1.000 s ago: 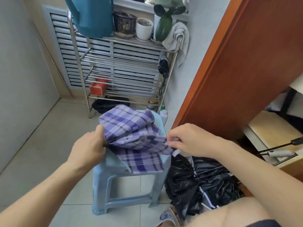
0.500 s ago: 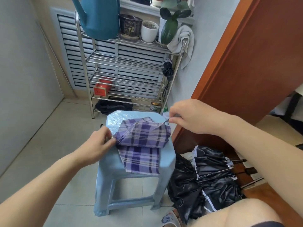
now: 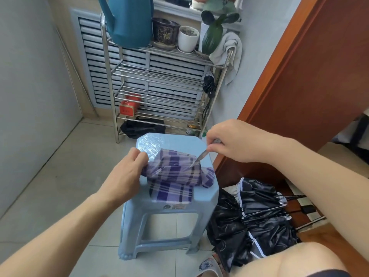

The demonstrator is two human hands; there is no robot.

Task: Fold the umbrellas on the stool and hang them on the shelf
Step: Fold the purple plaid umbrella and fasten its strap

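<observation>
Since earlier frame, plaid umbrella (image 3: pixel 179 174) rolled tighter on stool (image 3: pixel 171 204). Your left hand (image 3: pixel 127 172) grips its end; your right hand (image 3: pixel 229 142) pinches closure strap (image 3: pixel 199 157), pulled taut. Strap unfastened, black umbrella (image 3: pixel 257 220) unfolded on floor; one umbrella already hangs on shelf (image 3: pixel 159 76).

One umbrella (image 3: pixel 175 176) lies on the stool (image 3: pixel 173 142), another (image 3: pixel 257 218) on the floor right.

Bright, even daylight, soft shadows, sharp centre, wide-angle bending at the edges.
</observation>
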